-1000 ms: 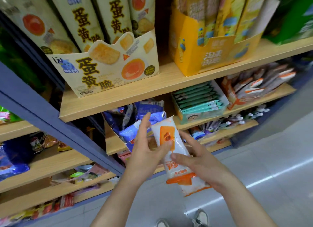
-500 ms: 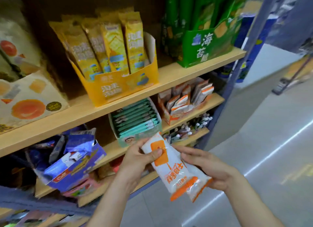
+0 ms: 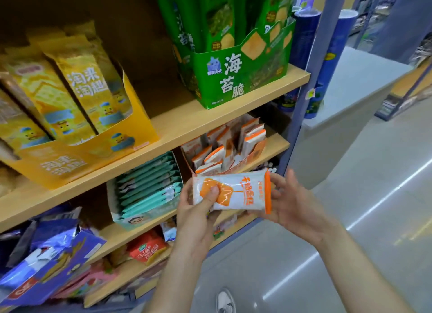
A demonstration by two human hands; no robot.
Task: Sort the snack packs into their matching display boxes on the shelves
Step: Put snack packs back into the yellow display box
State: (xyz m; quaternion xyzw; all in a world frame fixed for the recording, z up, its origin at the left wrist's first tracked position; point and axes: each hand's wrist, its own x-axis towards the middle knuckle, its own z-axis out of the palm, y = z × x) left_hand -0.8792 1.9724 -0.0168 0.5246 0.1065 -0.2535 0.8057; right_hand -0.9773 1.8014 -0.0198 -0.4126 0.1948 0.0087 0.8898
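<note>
A white and orange snack pack (image 3: 243, 191) lies sideways between both hands, just below the second shelf. My left hand (image 3: 198, 209) grips its left end, thumb pressed on the orange patch. My right hand (image 3: 289, 202) holds its right end from behind, fingers spread. Directly above and behind the pack stands an orange display box (image 3: 254, 153) with several matching white and orange packs upright in it.
A teal box (image 3: 131, 219) of teal packs stands left of the orange box. The shelf above carries a yellow box (image 3: 77, 163) and a green box (image 3: 236, 79). A blue box (image 3: 46, 275) sits low left. A blue shelf post (image 3: 301, 97) and grey floor lie right.
The view swung right along the shelves. The pack turned from slanted to lying sideways and now sits right below the orange box.
</note>
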